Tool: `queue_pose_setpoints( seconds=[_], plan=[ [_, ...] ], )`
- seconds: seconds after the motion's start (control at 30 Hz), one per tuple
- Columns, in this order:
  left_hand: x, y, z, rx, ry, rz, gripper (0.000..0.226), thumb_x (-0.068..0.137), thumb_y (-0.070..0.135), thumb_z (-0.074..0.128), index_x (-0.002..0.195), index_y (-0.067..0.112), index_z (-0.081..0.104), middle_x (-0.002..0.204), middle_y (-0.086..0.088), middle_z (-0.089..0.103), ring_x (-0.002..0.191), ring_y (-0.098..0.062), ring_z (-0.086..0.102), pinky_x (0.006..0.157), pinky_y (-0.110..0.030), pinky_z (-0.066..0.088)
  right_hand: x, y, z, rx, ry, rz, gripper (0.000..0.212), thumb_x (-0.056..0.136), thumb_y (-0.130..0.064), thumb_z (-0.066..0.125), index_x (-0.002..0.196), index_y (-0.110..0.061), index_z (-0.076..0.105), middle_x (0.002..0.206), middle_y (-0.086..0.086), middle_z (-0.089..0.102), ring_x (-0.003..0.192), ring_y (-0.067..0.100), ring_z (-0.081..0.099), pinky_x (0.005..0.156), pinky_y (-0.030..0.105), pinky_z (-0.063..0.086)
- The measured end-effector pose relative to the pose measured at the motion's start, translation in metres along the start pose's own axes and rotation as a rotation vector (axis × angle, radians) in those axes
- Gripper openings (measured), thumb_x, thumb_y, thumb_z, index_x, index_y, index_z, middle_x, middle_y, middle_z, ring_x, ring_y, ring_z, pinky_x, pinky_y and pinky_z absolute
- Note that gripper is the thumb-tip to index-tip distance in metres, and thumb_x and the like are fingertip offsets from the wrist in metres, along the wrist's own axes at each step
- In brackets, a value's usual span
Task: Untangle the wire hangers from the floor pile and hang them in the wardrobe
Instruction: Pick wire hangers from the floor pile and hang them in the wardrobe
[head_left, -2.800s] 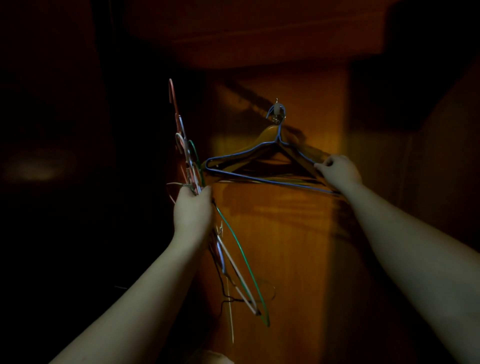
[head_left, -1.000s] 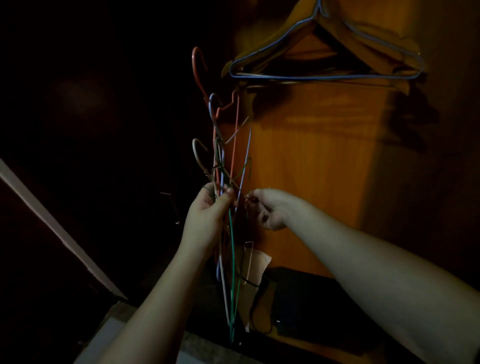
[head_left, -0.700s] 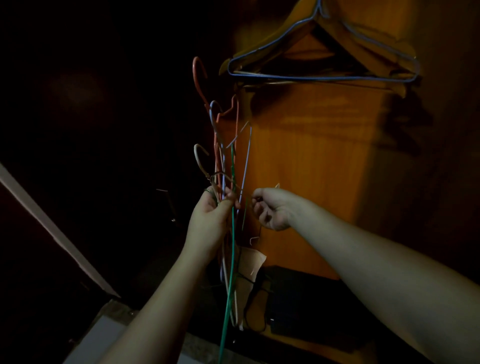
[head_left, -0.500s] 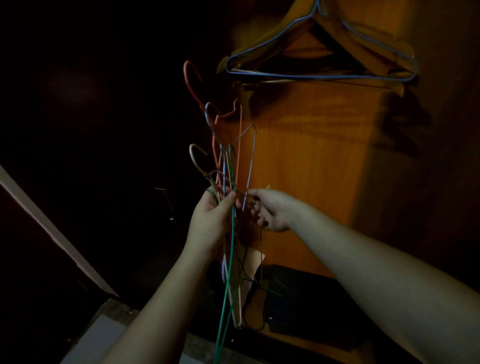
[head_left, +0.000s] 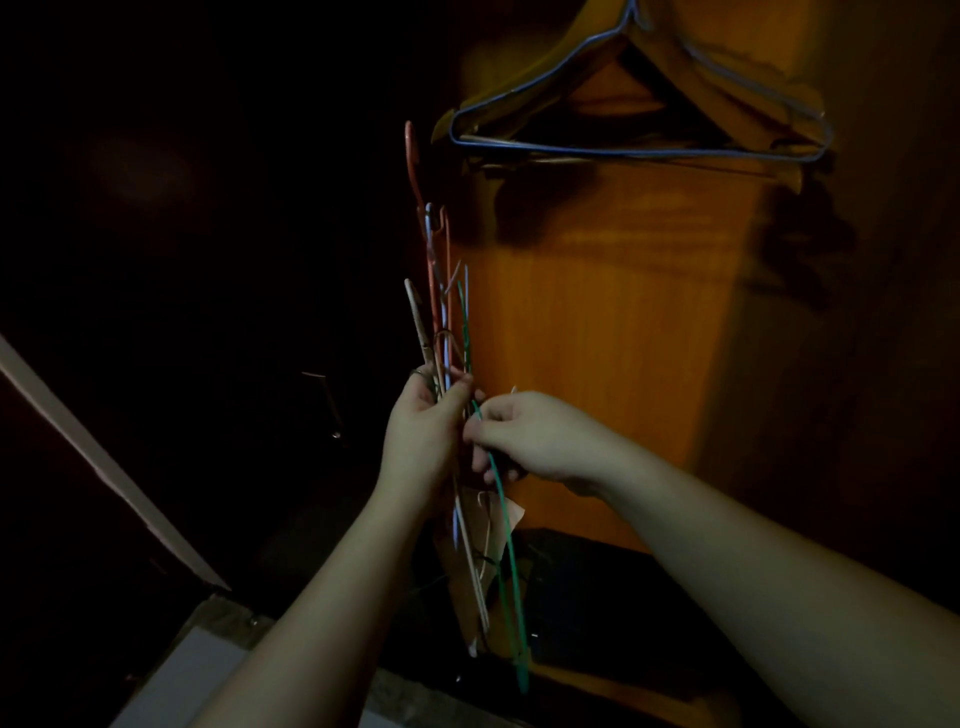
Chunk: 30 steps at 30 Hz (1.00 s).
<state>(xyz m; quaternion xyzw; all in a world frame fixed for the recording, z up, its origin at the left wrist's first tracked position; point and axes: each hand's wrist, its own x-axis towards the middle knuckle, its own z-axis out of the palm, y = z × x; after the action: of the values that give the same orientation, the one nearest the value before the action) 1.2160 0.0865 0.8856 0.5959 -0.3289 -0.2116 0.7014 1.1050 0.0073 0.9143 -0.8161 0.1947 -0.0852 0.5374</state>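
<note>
My left hand (head_left: 423, 431) grips a tangled bundle of wire hangers (head_left: 441, 306) upright, with red, white, blue and tan hooks pointing up. My right hand (head_left: 524, 436) is right beside it and pinches the green hanger (head_left: 506, 551), whose wire runs down below both hands. Against the lit orange wardrobe back panel (head_left: 597, 338), a blue wire hanger (head_left: 623, 148) hangs with wooden hangers at the top.
The wardrobe interior to the left is dark. A pale door edge (head_left: 104, 462) slants across the lower left. A dark bag-like object (head_left: 597, 587) lies on the wardrobe floor below the hangers. A pale floor slab (head_left: 182, 680) shows at the bottom left.
My right hand came down from the hung blue hanger to the bundle. Over the last second it closed in against my left hand and took the green hanger. The bundle turned edge-on.
</note>
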Motion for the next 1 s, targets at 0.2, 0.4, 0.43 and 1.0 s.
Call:
queue_pose_setpoints(
  seconds=[0.2, 0.4, 0.43, 1.0],
  plan=[
    [0.009, -0.001, 0.008, 0.087, 0.138, 0.011, 0.008, 0.1, 0.022, 0.054, 0.099, 0.019, 0.061, 0.084, 0.001, 0.07, 0.061, -0.005, 0.062, 0.055, -0.021, 0.047, -0.007, 0.017, -0.019, 0.013, 0.126, 0.039, 0.023, 0.103, -0.024, 0.041, 0.092, -0.022, 0.061, 0.07, -0.004, 0.052, 0.055, 0.009, 0.05, 0.049, 0.021, 0.039],
    [0.024, -0.001, 0.003, 0.183, 0.207, 0.009, 0.015, 0.1, 0.027, 0.053, 0.087, 0.022, 0.057, 0.072, 0.0, 0.06, 0.052, -0.011, 0.05, 0.053, -0.03, 0.041, -0.022, 0.041, -0.067, -0.318, 0.135, 0.08, 0.02, 0.103, -0.03, 0.043, 0.095, -0.031, 0.061, 0.071, -0.008, 0.056, 0.06, 0.01, 0.051, 0.055, 0.027, 0.039],
    [0.026, 0.0, 0.003, 0.197, 0.212, 0.009, 0.016, 0.1, 0.028, 0.053, 0.087, 0.02, 0.057, 0.069, 0.0, 0.058, 0.049, -0.011, 0.049, 0.052, -0.03, 0.041, -0.024, 0.044, -0.077, -0.379, 0.179, 0.092, 0.02, 0.103, -0.031, 0.043, 0.098, -0.029, 0.062, 0.073, -0.005, 0.058, 0.063, 0.013, 0.051, 0.056, 0.028, 0.038],
    [0.044, 0.02, 0.019, 0.195, 0.261, 0.007, 0.027, 0.1, 0.035, 0.052, 0.078, 0.019, 0.047, 0.061, 0.001, 0.046, 0.051, -0.013, 0.045, 0.056, -0.036, 0.043, -0.066, 0.035, -0.225, -0.434, 0.647, 0.01, 0.019, 0.098, -0.037, 0.052, 0.091, -0.028, 0.068, 0.075, -0.006, 0.063, 0.068, 0.012, 0.051, 0.066, 0.028, 0.035]
  ],
)
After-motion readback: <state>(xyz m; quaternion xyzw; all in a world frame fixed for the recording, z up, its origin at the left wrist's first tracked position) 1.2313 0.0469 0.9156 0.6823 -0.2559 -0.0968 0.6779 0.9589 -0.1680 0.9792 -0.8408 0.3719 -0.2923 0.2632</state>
